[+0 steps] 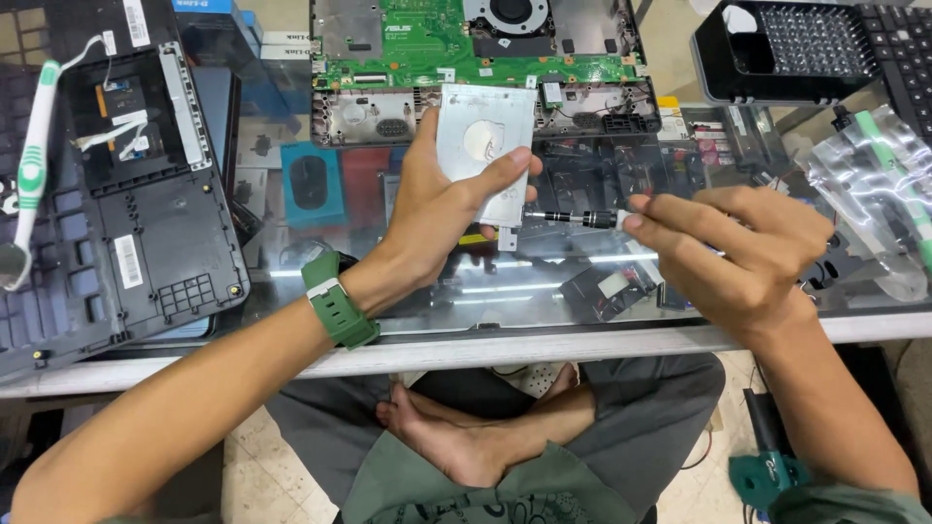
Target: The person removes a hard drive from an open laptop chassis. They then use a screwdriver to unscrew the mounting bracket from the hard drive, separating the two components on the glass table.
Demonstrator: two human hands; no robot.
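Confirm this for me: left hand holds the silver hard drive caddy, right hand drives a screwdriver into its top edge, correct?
Not quite. The head view shows the left hand holding the silver hard drive caddy, but the right hand has the screwdriver lying level, its tip at the caddy's lower right side edge, not the top.

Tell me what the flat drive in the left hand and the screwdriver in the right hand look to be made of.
Drive: looks like bare metal, a dull silver casing with a soft sheen and a round pale sticker. Screwdriver: the shaft seems dark metal with bright bands catching light; most of its handle is hidden in the right hand.
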